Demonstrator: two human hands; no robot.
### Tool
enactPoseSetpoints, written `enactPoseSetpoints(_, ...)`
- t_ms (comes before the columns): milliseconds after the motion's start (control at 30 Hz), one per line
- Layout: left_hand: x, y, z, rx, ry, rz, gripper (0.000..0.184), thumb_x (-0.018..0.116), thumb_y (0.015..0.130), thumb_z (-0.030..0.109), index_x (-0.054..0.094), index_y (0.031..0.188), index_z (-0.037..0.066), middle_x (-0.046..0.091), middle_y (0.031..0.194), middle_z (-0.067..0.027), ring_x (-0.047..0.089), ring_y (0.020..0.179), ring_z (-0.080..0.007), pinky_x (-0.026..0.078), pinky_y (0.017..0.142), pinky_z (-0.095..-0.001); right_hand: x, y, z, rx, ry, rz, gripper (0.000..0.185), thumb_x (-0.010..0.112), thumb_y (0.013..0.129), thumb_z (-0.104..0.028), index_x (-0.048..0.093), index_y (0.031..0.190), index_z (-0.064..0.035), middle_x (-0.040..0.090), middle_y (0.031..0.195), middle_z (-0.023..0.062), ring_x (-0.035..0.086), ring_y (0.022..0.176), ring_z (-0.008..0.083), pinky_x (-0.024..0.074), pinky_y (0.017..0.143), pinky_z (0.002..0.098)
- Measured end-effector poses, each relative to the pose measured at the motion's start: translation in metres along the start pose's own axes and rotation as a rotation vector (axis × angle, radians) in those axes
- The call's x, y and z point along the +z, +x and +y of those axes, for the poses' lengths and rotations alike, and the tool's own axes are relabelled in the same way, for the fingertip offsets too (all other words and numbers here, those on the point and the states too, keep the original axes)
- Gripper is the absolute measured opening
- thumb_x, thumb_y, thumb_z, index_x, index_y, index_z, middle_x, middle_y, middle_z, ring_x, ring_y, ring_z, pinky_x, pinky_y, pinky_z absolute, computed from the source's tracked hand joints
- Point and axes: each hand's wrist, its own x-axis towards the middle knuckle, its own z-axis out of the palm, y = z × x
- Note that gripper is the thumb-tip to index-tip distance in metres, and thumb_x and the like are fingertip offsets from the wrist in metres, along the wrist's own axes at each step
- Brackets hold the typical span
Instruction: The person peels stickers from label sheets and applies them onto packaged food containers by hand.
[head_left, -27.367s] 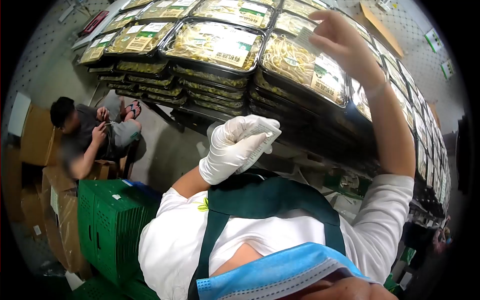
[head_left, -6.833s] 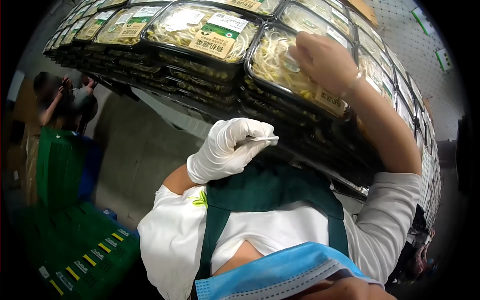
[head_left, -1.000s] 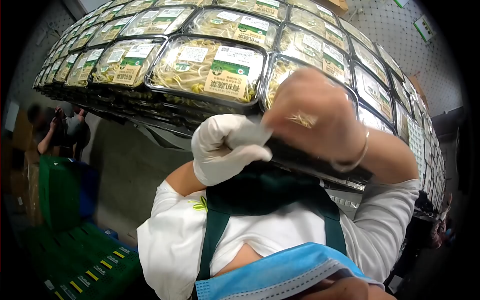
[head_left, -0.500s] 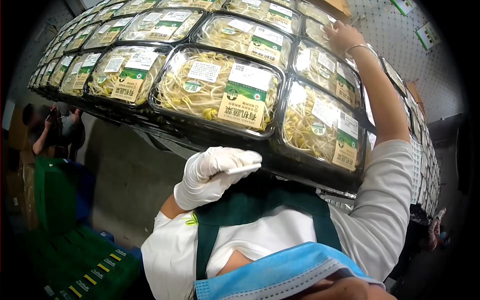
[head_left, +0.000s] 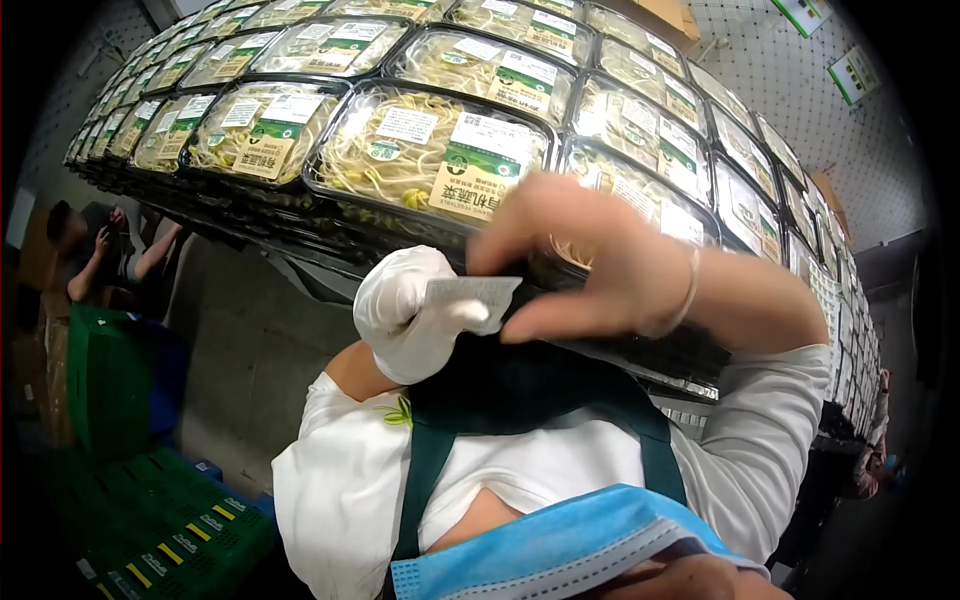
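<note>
My left hand (head_left: 405, 315), in a white glove, is closed around a small white sheet (head_left: 480, 295) with faint grey print, perhaps labels, held in front of my chest. My bare right hand (head_left: 600, 265), a bracelet at its wrist, is blurred and comes in from the right. Its thumb and fingers are spread apart on either side of the sheet; I cannot tell whether they touch it. Behind the hands sits a labelled clear-lidded tray of bean sprouts (head_left: 410, 150). Another sprout tray (head_left: 640, 190) is partly covered by my right hand.
Many similar trays stand in stacked rows ahead and to both sides. Green crates (head_left: 170, 520) are at the lower left. Another person (head_left: 110, 250) is at the far left. A cardboard box (head_left: 655, 20) stands behind the trays.
My right hand has come back from the far trays to the sheet in front of my chest. My left hand has turned and raised the sheet, so its printed face shows.
</note>
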Motion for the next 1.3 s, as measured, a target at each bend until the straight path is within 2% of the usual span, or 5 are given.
enactPoseSetpoints(100, -0.004, 0.015, 0.0, 0.092, -0.053, -0.137, 0.013, 0.064, 0.066, 0.001, 0.057, 0.076, 0.003, 0.058, 0.063, -0.0063, 0.051, 0.049, -0.0123, 0.036, 0.041, -0.022, -0.009, 0.016, 0.006, -0.325, -0.186, 0.118, 0.019, 0.066, 0.068, -0.019, 0.06, 0.081, -0.0057, 0.057, 0.072, 0.0019, 0.052, 0.064, 0.0134, 0.0427, 0.061, 0.0276)
enactPoseSetpoints(333, -0.018, -0.008, -0.011, -0.329, -0.251, 0.086, 0.011, 0.051, 0.081, 0.005, 0.047, 0.091, 0.0, 0.06, 0.072, -0.0124, 0.05, 0.049, -0.0077, 0.042, 0.044, -0.0199, -0.208, 0.003, 0.253, 1.044, -0.879, 0.434, 0.042, 0.053, 0.073, -0.04, 0.059, 0.082, 0.0008, 0.06, 0.07, 0.0102, 0.055, 0.062, 0.0203, 0.0425, 0.058, 0.0295)
enactPoseSetpoints(700, -0.061, -0.013, -0.016, -0.51, -0.418, -0.154, 0.022, 0.045, 0.073, -0.017, 0.047, 0.091, -0.004, 0.053, 0.101, -0.0232, 0.056, 0.089, -0.0309, 0.047, 0.076, -0.0382, -0.191, -0.012, 0.3, 1.61, -1.181, 0.045, 0.054, 0.039, 0.077, -0.05, 0.042, 0.117, -0.0145, 0.046, 0.117, 0.0092, 0.047, 0.104, 0.0261, 0.0382, 0.085, 0.0382)
enactPoseSetpoints(1000, -0.013, -0.042, -0.002, -0.64, -0.616, -0.112, 0.022, 0.04, 0.083, -0.004, 0.041, 0.105, -0.004, 0.053, 0.1, -0.0203, 0.055, 0.092, -0.0303, 0.05, 0.072, -0.0387, -0.21, -0.048, 0.287, 1.187, -0.874, -0.252, 0.041, 0.036, 0.086, -0.027, 0.037, 0.12, -0.0045, 0.052, 0.106, 0.0167, 0.049, 0.1, 0.0241, 0.0365, 0.088, 0.0299)
enactPoseSetpoints(1300, 0.137, -0.054, 0.021, -0.18, -0.139, -0.127, 0.01, 0.066, 0.062, 0.012, 0.057, 0.062, 0.007, 0.051, 0.055, -0.0068, 0.046, 0.046, -0.0236, 0.033, 0.044, -0.0303, -0.047, -0.126, -0.054, 0.094, -0.051, -0.209, 0.032, 0.065, 0.065, -0.009, 0.051, 0.094, -0.0044, 0.052, 0.089, 0.0089, 0.05, 0.081, 0.0228, 0.0411, 0.07, 0.0294)
